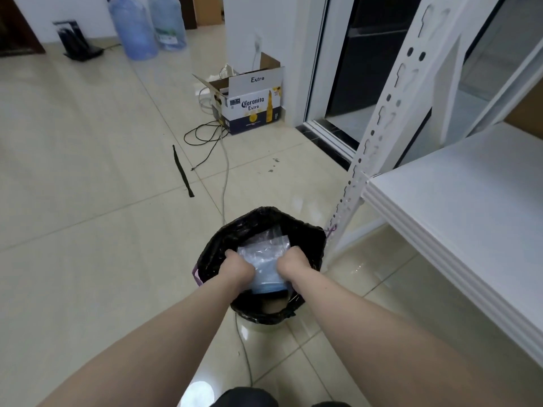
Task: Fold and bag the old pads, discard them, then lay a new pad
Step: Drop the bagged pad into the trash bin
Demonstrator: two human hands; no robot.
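- The clear plastic bag holding folded pale-blue pads (266, 261) sits in the mouth of a small round bin lined with a crinkled black plastic bag (308, 233), low in the middle of the view.
- The left hand (236, 267) clasps the bag's left edge, its grip curled tight round the plastic at about 9 o'clock of the bundle.
- The right hand (293, 267) does the same at 3 o'clock, fingers wrapped round the right edge.
- Both forearms reach in from 6 o'clock, over a glossy cream tiled floor (88, 171).
- At 12 o'clock from the bin stands an open cardboard beer carton printed "Coronita Extra" (252, 107), with a loose black cable (205, 136) coiled just beside it.
- A flat black strap (182, 171) lies on the tiles at 11 o'clock.
- Two large blue water bottles (147, 24) stand far off at 11 o'clock.
- A white metal shelving rack (455, 215) fills the 3 o'clock side, its perforated upright post near the bin.
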